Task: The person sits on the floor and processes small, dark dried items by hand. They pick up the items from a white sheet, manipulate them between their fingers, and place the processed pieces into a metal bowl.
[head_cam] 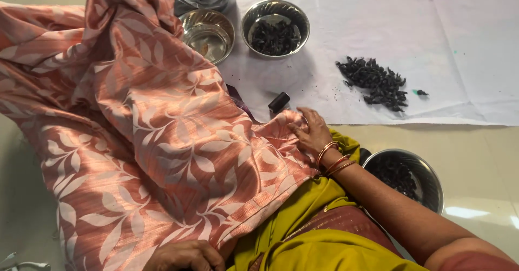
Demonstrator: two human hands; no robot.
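A pale, glossy floor (486, 157) reflects soft light, with a white cloth sheet (459, 28) spread across it.

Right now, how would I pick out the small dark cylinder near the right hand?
Start at the white sheet spread on the floor. Along its near edge, just beyond the fingertips of the right hand, lies a small black cylinder. Unlike the loose dark pile and the steel bowls, it is a single smooth piece.
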